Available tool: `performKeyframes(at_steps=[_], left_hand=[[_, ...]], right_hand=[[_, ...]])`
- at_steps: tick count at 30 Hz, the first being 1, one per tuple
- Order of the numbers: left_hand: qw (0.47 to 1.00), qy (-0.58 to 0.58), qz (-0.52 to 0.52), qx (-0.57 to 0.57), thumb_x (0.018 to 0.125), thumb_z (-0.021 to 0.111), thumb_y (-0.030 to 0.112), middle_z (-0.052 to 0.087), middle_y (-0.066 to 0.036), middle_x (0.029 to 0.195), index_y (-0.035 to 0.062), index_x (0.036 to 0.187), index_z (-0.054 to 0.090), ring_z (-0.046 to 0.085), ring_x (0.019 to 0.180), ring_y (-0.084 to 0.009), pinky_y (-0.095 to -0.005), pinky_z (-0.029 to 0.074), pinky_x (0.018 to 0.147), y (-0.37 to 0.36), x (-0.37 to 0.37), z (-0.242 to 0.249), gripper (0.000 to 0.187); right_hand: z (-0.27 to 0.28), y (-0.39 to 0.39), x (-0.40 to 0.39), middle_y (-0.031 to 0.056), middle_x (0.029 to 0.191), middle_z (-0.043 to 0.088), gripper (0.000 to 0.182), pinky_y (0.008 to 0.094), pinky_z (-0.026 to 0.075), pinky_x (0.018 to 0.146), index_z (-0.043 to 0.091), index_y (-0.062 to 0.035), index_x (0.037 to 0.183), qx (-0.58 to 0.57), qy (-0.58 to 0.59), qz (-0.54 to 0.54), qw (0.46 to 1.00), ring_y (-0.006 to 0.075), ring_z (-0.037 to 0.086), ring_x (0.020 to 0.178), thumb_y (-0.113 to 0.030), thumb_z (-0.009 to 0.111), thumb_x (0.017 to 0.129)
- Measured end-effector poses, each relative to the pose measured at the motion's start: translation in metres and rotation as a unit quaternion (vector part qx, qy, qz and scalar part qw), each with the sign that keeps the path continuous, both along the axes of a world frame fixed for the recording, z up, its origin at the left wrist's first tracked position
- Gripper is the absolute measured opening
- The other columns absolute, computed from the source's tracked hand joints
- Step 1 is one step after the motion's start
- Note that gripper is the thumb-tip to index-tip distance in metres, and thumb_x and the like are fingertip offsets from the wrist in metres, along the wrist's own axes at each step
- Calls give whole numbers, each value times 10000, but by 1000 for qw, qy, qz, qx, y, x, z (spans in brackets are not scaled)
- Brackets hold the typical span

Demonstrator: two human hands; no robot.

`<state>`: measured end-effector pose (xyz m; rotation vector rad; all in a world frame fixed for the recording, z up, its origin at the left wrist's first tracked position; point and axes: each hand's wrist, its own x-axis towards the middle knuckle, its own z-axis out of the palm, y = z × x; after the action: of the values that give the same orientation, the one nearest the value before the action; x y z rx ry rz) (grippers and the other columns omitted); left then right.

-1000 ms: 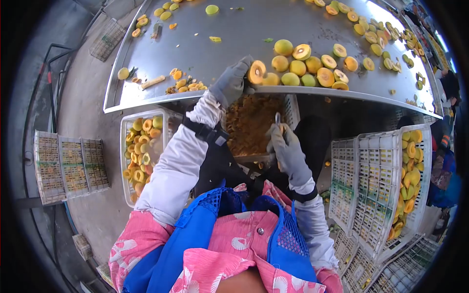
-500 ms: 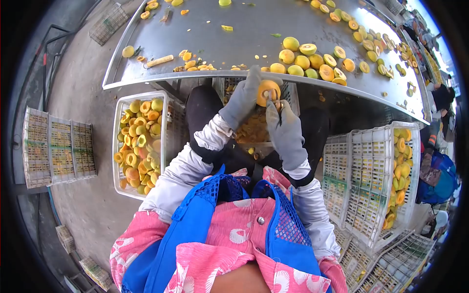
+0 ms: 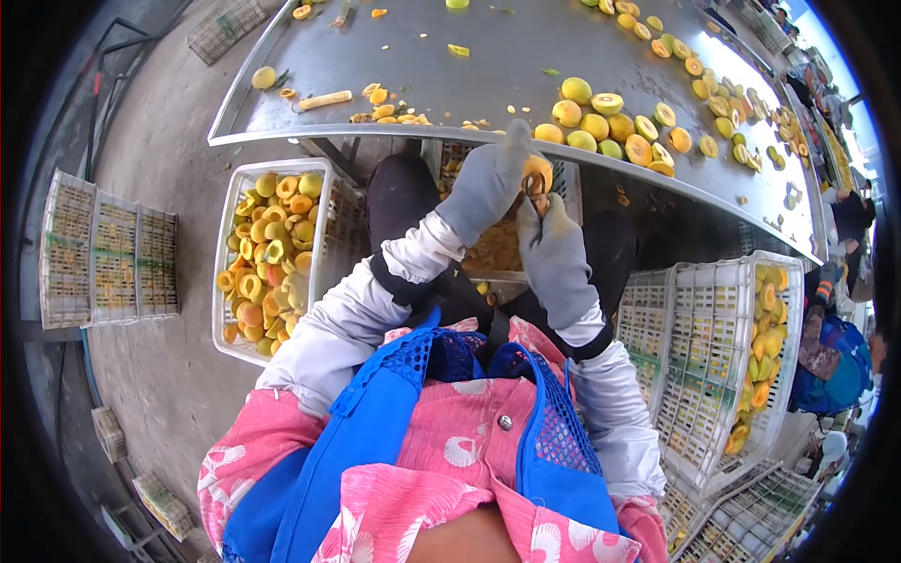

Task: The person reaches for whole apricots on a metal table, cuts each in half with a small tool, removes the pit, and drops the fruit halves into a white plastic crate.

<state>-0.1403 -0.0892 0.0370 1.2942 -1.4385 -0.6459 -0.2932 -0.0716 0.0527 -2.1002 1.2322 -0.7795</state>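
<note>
My left hand [image 3: 488, 183], in a grey glove, is closed around a yellow peach half [image 3: 538, 171] just off the table's near edge. The cut face is turned toward my right hand [image 3: 556, 251], also gloved in grey. Its fingers are pinched on a small pitting tool [image 3: 537, 199], mostly hidden, that meets the fruit. Under both hands, between my knees, stands a crate [image 3: 497, 274] with orange-yellow scraps in it. On the metal table [image 3: 404, 80], several whole and halved peaches [image 3: 594, 125] lie close beyond my hands.
A white crate of pitted peach halves [image 3: 272, 253] stands on the floor at left. Another filled crate [image 3: 709, 366] is at right, with stacked crates [image 3: 108, 253] farther left. A wooden stick [image 3: 324, 100] lies near the table edge. A person in blue [image 3: 835, 366] is at far right.
The view has shifted slightly. The peach half has turned in my left hand, so its cut face shows less, and my right hand has stayed close against it with the tool.
</note>
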Motion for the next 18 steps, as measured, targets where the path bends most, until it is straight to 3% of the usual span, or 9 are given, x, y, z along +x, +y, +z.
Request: performKeyframes(at_steps=[3,7,9,10,11,13,14,16,18], left_hand=[[986,-148,53,-50,1046,315,371,643,-192,837,45,1225,495,618,757,-388,-426,484,723,-2,0,-8,413],[967,-194,105,-124,1028,390,362,640,-197,837,32,1168,542,592,688,-390,-395,486,691,4,-5,3,389],[996,-6,61,64,1013,432,361,650,-159,855,9,1108,584,607,691,-293,-333,491,684,6,-5,12,395],[996,-4,62,67,1013,432,361,650,-159,855,9,1108,584,607,691,-293,-333,491,684,3,-5,10,395],[991,113,26,72,1009,438,366,655,-121,879,-2,1080,601,607,724,-237,-313,490,694,-3,-4,7,408],[941,312,-67,115,1013,424,378,640,-40,978,-10,1074,621,595,860,-117,-266,490,757,0,-5,27,440],[941,311,-68,115,1013,424,378,640,-40,978,-10,1074,621,595,860,-117,-266,490,757,2,-6,29,440],[866,474,-104,122,1031,381,370,634,-78,1040,-7,1135,611,598,930,-141,-259,495,844,2,-12,29,454],[851,495,-121,129,1032,370,374,626,-83,1064,-9,1164,591,599,953,-142,-263,495,864,-1,-12,19,462]], right_hand=[[-5,0,1,269,711,608,261,515,464,599,500,-2,959,8,-34,15,999,472,605,734,-258,553,957],[-10,-1,5,300,742,598,224,508,461,617,517,9,943,30,-122,40,991,498,583,794,-212,555,951],[-13,-7,6,256,695,598,237,465,460,568,531,-2,936,1,-134,43,990,451,600,699,-237,555,959],[-12,-10,5,212,649,598,251,423,459,519,546,-13,930,-26,-141,49,988,403,617,604,-261,555,968],[-10,-13,1,212,649,598,251,423,459,519,546,-13,930,-23,-140,51,989,403,617,604,-261,555,968],[22,-18,-2,60,575,532,277,303,403,424,563,-49,931,359,-227,-21,905,174,518,435,-321,545,984],[28,-16,-3,60,575,532,277,303,403,424,563,-49,931,358,-227,-20,905,174,518,435,-321,545,984],[32,-9,-9,-40,569,440,292,212,333,397,567,-78,916,385,-315,-76,864,23,387,442,-356,526,995],[21,-7,-13,-21,579,461,260,217,340,404,564,-79,914,383,-310,-78,867,45,406,445,-325,538,992]])
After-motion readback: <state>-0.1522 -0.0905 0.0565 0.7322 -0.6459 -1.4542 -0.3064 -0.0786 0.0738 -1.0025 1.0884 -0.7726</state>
